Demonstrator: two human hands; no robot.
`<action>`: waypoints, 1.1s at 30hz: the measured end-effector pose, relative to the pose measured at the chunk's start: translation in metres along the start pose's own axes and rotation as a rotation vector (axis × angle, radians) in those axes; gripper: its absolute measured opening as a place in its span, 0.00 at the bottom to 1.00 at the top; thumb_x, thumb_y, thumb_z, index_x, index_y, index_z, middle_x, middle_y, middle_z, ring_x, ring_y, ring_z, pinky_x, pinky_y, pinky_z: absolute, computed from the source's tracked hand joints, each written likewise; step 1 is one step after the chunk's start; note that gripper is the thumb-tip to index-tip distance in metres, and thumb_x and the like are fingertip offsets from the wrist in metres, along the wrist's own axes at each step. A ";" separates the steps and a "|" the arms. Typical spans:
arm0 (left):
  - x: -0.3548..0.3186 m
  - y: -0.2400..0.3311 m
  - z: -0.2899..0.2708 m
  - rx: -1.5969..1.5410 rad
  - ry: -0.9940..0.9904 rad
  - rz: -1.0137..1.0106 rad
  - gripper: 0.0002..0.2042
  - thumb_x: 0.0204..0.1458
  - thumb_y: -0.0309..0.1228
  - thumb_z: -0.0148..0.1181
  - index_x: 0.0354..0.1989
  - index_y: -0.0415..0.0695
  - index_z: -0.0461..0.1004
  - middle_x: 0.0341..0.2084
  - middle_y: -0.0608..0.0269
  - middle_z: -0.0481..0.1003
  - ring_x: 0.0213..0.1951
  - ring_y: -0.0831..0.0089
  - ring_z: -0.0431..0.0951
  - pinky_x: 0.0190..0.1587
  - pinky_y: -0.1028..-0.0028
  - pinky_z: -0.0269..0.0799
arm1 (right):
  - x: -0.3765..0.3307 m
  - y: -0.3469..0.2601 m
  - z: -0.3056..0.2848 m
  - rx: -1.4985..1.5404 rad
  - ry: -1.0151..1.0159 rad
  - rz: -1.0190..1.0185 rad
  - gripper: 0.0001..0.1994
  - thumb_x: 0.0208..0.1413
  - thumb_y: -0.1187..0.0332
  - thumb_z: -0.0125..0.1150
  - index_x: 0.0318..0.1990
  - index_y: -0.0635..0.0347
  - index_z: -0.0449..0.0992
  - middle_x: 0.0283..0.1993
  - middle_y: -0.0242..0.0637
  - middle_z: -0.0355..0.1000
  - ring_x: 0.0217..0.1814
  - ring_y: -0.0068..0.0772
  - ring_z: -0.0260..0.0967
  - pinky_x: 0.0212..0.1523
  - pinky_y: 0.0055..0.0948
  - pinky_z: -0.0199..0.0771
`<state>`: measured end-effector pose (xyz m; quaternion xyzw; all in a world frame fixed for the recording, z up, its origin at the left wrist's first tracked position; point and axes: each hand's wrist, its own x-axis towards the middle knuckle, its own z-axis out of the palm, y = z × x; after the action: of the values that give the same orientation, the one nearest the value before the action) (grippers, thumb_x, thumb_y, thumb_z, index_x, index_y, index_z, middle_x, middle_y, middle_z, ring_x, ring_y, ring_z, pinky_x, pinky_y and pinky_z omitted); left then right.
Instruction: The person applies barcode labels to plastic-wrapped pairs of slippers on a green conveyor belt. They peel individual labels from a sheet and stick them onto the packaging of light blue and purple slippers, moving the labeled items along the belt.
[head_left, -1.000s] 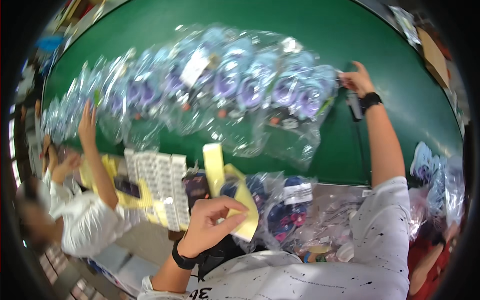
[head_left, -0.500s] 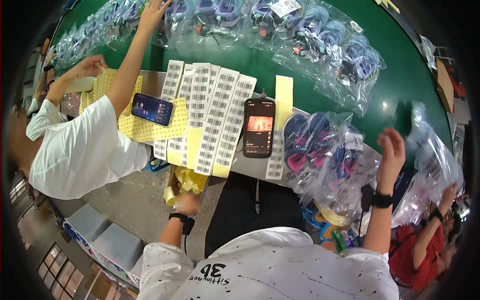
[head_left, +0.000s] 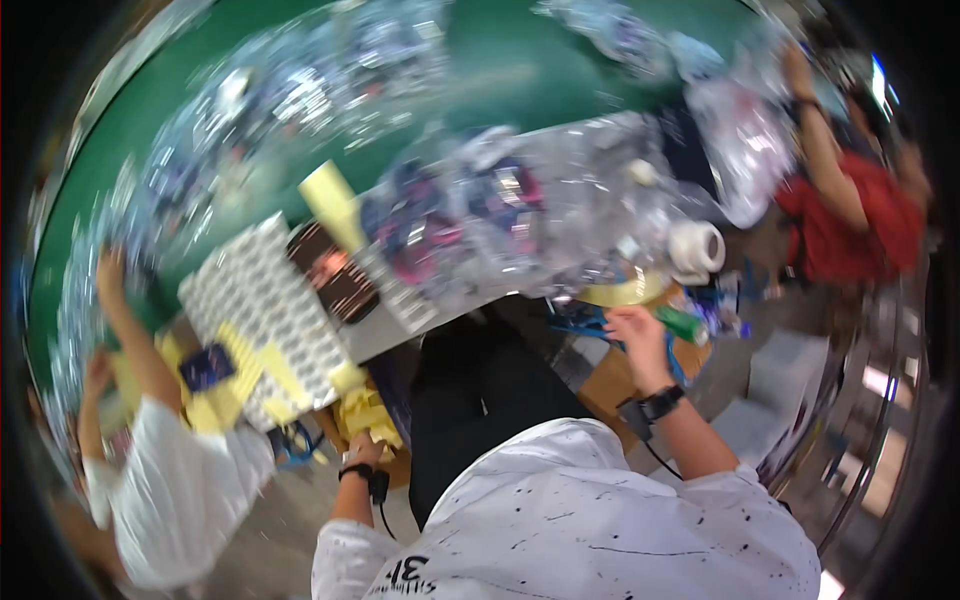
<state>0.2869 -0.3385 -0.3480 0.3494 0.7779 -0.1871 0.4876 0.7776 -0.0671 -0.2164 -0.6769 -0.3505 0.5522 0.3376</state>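
My left hand (head_left: 366, 450) hangs low beside a carton of crumpled yellow paper (head_left: 372, 415), its fingers too small and blurred to read. Loosely bent, my right hand (head_left: 640, 342) is in the air near a roll of yellowish tape (head_left: 625, 290) and a green bottle (head_left: 682, 324); I see nothing in it. Dark blue and pink shoes in clear plastic bags (head_left: 410, 225) lie on the grey work surface (head_left: 390, 338) in front of me. Left of them are a phone with a lit screen (head_left: 333, 272) and strips of white barcode labels (head_left: 270, 310).
Bagged light-blue shoes (head_left: 300, 90) line the green table (head_left: 520, 70). A white-shirted co-worker (head_left: 180, 490) works at left, and a red-shirted one (head_left: 850, 220) at right handles a plastic bag (head_left: 740, 140). A white roll (head_left: 696, 247) sits near the surface's right end.
The view has swung to the right and blurred. My right hand has come down from beside the bagged shoes toward the tape roll. My left hand stays low by the carton.
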 end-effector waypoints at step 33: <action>-0.109 0.532 0.060 -0.274 -0.921 0.433 0.16 0.62 0.35 0.55 0.54 0.39 0.68 0.40 0.58 0.79 0.38 0.73 0.81 0.40 0.74 0.77 | 0.011 0.100 -0.123 0.814 0.617 0.268 0.14 0.63 0.61 0.56 0.42 0.67 0.76 0.35 0.32 0.75 0.34 0.18 0.71 0.35 0.22 0.70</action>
<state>0.7411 -0.0513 -0.2515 0.3169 0.4103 -0.1126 0.8477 0.9107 -0.1191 -0.2864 -0.6608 0.0975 0.4572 0.5871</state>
